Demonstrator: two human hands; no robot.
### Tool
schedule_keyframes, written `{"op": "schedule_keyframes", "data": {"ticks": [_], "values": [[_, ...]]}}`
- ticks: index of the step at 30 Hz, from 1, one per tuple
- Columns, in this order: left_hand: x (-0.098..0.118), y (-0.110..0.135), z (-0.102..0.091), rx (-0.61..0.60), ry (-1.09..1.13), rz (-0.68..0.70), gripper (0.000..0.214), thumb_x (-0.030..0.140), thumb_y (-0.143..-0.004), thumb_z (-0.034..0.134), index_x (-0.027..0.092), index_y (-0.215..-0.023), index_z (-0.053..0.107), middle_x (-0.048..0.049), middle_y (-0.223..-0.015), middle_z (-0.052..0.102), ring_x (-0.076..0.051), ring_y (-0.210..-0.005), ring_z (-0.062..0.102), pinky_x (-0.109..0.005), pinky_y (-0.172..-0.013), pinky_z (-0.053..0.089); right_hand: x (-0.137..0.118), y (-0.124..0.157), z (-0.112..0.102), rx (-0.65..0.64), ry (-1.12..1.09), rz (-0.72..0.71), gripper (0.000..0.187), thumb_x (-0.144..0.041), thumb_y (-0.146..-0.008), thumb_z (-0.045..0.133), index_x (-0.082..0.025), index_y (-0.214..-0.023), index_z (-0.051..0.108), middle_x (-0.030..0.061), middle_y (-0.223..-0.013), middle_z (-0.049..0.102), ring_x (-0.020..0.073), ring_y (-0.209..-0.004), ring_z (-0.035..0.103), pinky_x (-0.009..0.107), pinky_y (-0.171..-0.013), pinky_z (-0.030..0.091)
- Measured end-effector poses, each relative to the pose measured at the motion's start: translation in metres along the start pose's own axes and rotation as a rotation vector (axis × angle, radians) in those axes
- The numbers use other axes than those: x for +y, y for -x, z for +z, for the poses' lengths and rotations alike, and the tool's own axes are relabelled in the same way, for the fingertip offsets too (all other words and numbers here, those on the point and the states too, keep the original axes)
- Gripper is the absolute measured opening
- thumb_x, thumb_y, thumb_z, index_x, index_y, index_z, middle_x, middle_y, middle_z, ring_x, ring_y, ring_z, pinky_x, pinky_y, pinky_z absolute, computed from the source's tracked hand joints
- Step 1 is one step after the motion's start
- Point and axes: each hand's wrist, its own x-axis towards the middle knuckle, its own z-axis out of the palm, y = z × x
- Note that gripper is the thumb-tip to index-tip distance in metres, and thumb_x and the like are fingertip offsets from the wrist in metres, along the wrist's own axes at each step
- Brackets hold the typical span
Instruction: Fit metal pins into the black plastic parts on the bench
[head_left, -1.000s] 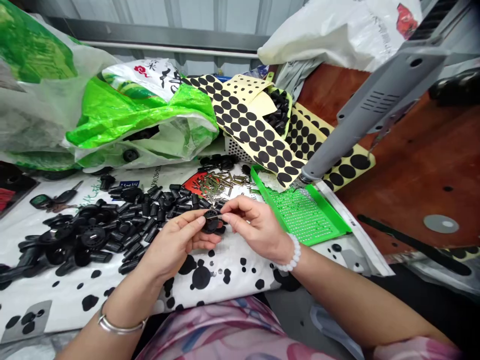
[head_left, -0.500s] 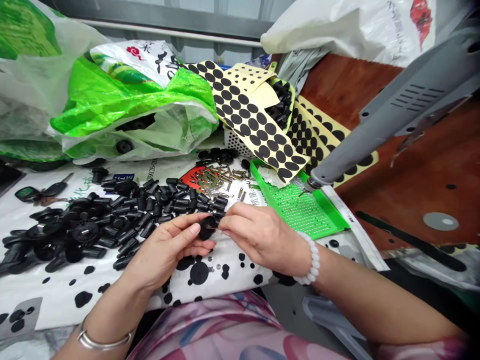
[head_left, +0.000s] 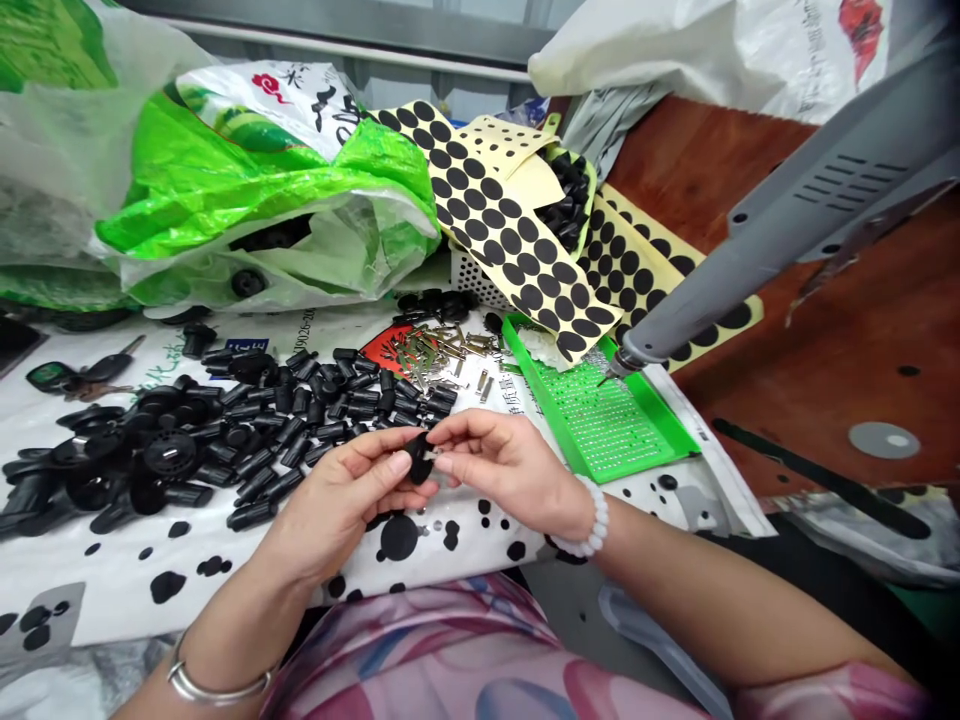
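Note:
My left hand (head_left: 367, 475) pinches a black plastic knob (head_left: 420, 462) between thumb and fingers, its round face turned to the right. Against that face my right hand (head_left: 499, 465) is closed, thumb and index finger pinching a small metal clip that is mostly covered by the fingertips. Just behind the hands lies a pile of black knobs (head_left: 330, 400), several with round discs and others as plain stems. Beyond my right hand, small metal clips (head_left: 450, 350) are scattered on the white sheet (head_left: 285, 560).
A green tray (head_left: 637, 430) with rows of tiny screws lies to the right, under the tip of a grey electric screwdriver (head_left: 697, 270). Sheets of black round stickers (head_left: 510, 240) lean behind. Green plastic bags (head_left: 277, 200) stand back left, near keys (head_left: 90, 375).
My right hand has rolled so its thumb and index finger now show at the knob's face. The knob has turned slightly and moved a little to the right.

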Motion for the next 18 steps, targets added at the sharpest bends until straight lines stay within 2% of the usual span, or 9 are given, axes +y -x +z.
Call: {"op": "schedule_keyframes", "data": {"ticks": [2, 4, 7, 11, 13, 15, 18], "values": [[-0.0014, -0.0012, 0.0, 0.011, -0.018, 0.013, 0.044, 0.033, -0.064, 0.08, 0.015, -0.102, 0.065, -0.0047, -0.081, 0.073, -0.017, -0.07, 0.07, -0.025, -0.068, 0.059, 0.001, -0.0006, 0.0021, -0.005, -0.166, 0.154, 0.014, -0.021, -0.074, 0.065, -0.014, -0.086, 0.061, -0.0005, -0.073, 0.061, 0.0073, -0.057, 0.058, 0.022, -0.056, 0.05], [-0.0034, -0.0031, -0.0001, 0.01, -0.03, 0.021, 0.043, 0.033, -0.065, 0.079, 0.016, -0.102, 0.065, -0.0036, -0.08, 0.073, -0.016, -0.07, 0.07, -0.024, -0.068, 0.059, 0.0005, -0.0004, 0.0035, -0.003, -0.199, 0.186, 0.012, -0.02, -0.073, 0.065, -0.015, -0.082, 0.06, -0.0017, -0.071, 0.06, 0.0066, -0.055, 0.057, 0.021, -0.056, 0.05], [-0.0067, -0.0062, -0.0002, -0.014, -0.059, 0.021, 0.039, 0.033, -0.067, 0.078, 0.016, -0.1, 0.065, -0.003, -0.082, 0.073, -0.014, -0.069, 0.07, -0.022, -0.067, 0.058, -0.0001, 0.0015, 0.0048, 0.032, -0.019, 0.047, 0.006, -0.014, -0.075, 0.06, -0.015, -0.08, 0.061, -0.0002, -0.073, 0.06, 0.0085, -0.062, 0.058, 0.023, -0.06, 0.05], [-0.0094, -0.0079, -0.0006, -0.016, -0.096, 0.018, 0.036, 0.035, -0.068, 0.077, 0.016, -0.096, 0.066, -0.0014, -0.079, 0.072, -0.013, -0.065, 0.069, -0.021, -0.065, 0.057, 0.0017, 0.004, 0.0051, 0.039, 0.462, -0.326, 0.014, -0.009, -0.08, 0.051, -0.013, -0.083, 0.064, 0.0062, -0.079, 0.061, 0.0139, -0.074, 0.058, 0.028, -0.067, 0.049], [-0.0095, -0.0073, -0.0015, -0.018, -0.099, 0.01, 0.036, 0.037, -0.068, 0.076, 0.016, -0.095, 0.066, -0.001, -0.076, 0.072, -0.012, -0.065, 0.069, -0.02, -0.063, 0.057, 0.0024, 0.0044, 0.0045, 0.017, 0.567, -0.465, 0.016, -0.008, -0.082, 0.048, -0.011, -0.086, 0.064, 0.0097, -0.082, 0.062, 0.0152, -0.075, 0.058, 0.029, -0.068, 0.05], [-0.0091, -0.0059, -0.0035, -0.043, -0.103, -0.007, 0.035, 0.038, -0.069, 0.076, 0.016, -0.094, 0.066, -0.0015, -0.074, 0.072, -0.013, -0.064, 0.068, -0.02, -0.063, 0.056, 0.0016, 0.0043, 0.0034, -0.001, 0.558, -0.483, 0.016, -0.007, -0.082, 0.048, -0.01, -0.086, 0.064, 0.0098, -0.082, 0.062, 0.0149, -0.074, 0.058, 0.028, -0.067, 0.05], [-0.0081, -0.0026, -0.0086, -0.103, -0.142, -0.033, 0.034, 0.04, -0.073, 0.072, 0.015, -0.095, 0.066, -0.0028, -0.072, 0.072, -0.013, -0.064, 0.068, -0.02, -0.064, 0.055, -0.0026, 0.0034, 0.0007, -0.042, 0.455, -0.361, 0.014, -0.007, -0.08, 0.052, -0.013, -0.083, 0.064, 0.0059, -0.079, 0.062, 0.013, -0.073, 0.059, 0.025, -0.067, 0.05]]}}
